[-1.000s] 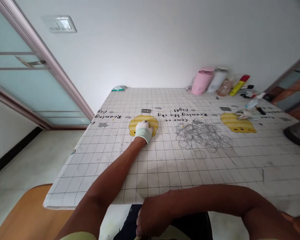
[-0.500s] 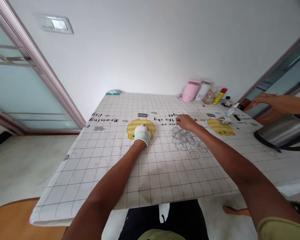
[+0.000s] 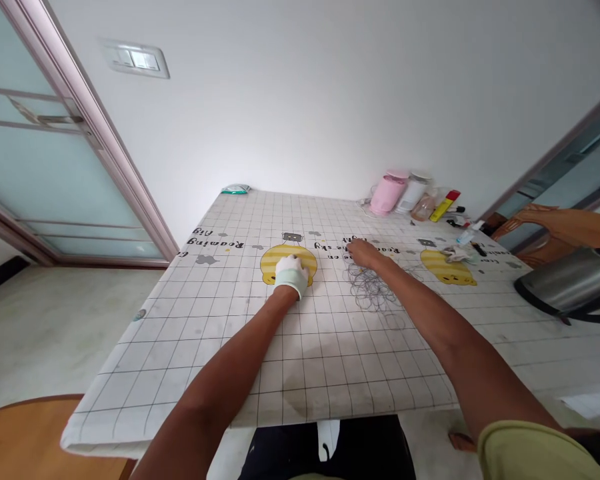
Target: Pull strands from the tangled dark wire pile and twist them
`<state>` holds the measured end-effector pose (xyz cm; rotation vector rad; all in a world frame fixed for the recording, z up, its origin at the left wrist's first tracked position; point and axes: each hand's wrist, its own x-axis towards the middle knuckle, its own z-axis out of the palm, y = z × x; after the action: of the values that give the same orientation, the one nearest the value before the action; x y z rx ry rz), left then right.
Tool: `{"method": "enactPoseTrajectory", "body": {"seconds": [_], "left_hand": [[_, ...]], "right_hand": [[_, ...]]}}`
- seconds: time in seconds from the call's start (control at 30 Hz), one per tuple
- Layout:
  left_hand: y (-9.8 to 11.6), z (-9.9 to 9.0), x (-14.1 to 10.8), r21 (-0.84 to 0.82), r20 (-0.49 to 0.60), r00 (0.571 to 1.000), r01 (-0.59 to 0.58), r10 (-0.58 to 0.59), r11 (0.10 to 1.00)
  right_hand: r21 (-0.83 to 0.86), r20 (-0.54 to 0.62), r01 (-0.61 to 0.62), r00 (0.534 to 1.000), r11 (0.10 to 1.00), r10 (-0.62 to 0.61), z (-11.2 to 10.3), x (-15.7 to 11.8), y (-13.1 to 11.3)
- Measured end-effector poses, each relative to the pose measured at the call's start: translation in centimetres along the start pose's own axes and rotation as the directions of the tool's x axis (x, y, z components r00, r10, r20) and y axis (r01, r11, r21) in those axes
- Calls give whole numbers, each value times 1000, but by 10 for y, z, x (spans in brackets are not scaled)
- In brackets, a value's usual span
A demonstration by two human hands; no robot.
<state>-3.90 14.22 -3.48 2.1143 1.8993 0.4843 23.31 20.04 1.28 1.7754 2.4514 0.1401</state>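
My left hand (image 3: 291, 273), in a white glove with a pale green cuff, rests palm down on the yellow bear print of the tablecloth. Its thumb sits apart from the fingers, and nothing shows in it. To its right, my bare right hand (image 3: 363, 254) is closed at the upper left edge of a loose tangle of thin grey wire or thread (image 3: 373, 290). What its fingertips pinch is too small to make out. My right forearm covers part of the tangle. Both hands lie on the white checked tablecloth (image 3: 260, 363).
Along the wall stand a pink container (image 3: 389, 193), a white container (image 3: 413, 193), a clear bottle (image 3: 423, 207) and a yellow-red tube (image 3: 445, 206). A steel kettle (image 3: 573, 283) lies at the right, near a wooden chair (image 3: 555, 223). A green-white packet (image 3: 235, 189) sits at the back left corner.
The whole view has shifted slightly, so things appear a little lower and to the right. My right hand has moved slightly left and nearer over the tangle. My left hand stays on the bear print.
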Motion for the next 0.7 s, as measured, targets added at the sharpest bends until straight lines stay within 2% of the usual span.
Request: {"method": "enactPoseTrajectory", "body": {"seconds": [0.13,0.3,0.37,0.43,0.53,0.6,0.7], "left_hand": [[1,-1,0,-59,1,999,39,-39,998],[3,-6,-3,-130,-50,995,83,-90,988],[6,-10,-6,-248,-105,987,93,-122,964],[11,-13,-11,-470,-148,975,77,-164,879],[21,-17,-23,-777,-88,981,40,-172,628],[28,-19,-31,-861,-13,993,49,-118,506],[37,-19,-41,-914,49,997,66,-52,400]], "right_hand": [[42,-107,-19,994,999,23,-15,-4,3],[114,-275,-83,955,990,111,-38,-16,-3],[146,-318,-95,938,985,137,-42,-24,-13],[217,-364,-96,915,972,172,-43,-34,-28],[387,-443,-55,864,920,239,-39,-50,-56],[453,-478,-32,835,891,273,-35,-61,-74],[518,-476,-23,823,855,311,-28,-74,-94]]}}
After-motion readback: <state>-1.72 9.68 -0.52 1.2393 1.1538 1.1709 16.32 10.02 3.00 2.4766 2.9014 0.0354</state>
